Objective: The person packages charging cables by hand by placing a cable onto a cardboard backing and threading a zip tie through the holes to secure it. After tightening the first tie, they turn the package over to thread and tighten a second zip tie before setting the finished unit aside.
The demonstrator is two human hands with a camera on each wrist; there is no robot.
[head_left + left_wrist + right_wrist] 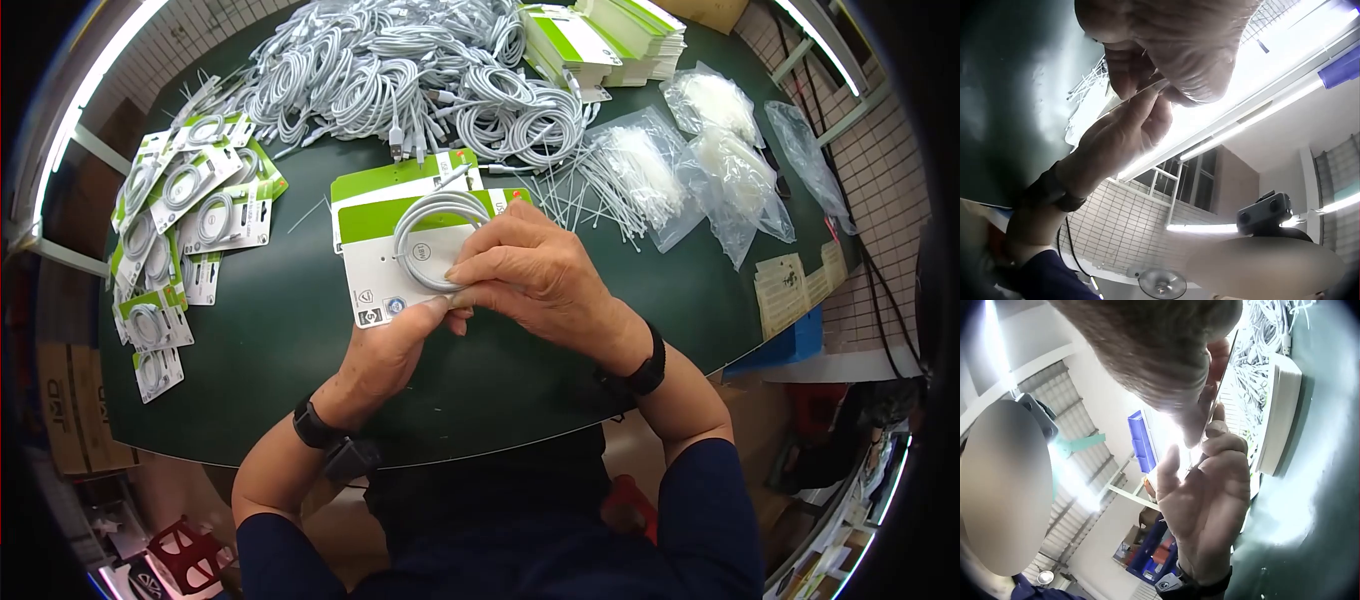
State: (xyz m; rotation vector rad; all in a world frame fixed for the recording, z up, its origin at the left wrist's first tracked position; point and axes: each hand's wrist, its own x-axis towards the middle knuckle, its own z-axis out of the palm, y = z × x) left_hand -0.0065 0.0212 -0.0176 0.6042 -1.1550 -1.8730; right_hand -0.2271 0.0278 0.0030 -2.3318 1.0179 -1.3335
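A green-and-white packaging card (375,265) is held up over the table, with a coiled white USB cable (408,232) lying against its face. My left hand (392,345) grips the card by its lower edge, thumb on the front and fingers behind. My right hand (540,268) covers the card's right side, thumb and forefinger pinching at the lower right of the coil; what lies right between those fingertips is hidden. Behind the held card, further cards (380,183) lie on the table. In the right wrist view the left hand (1207,494) shows its palm beneath the card's thin edge.
A large heap of coiled white cables (370,75) fills the back. Stacked cards (640,40) stand at the back right. Bags of white cable ties (640,170) lie at right, loose ties beside them. Carded cables (185,220) are piled at left on the dark green table (270,350).
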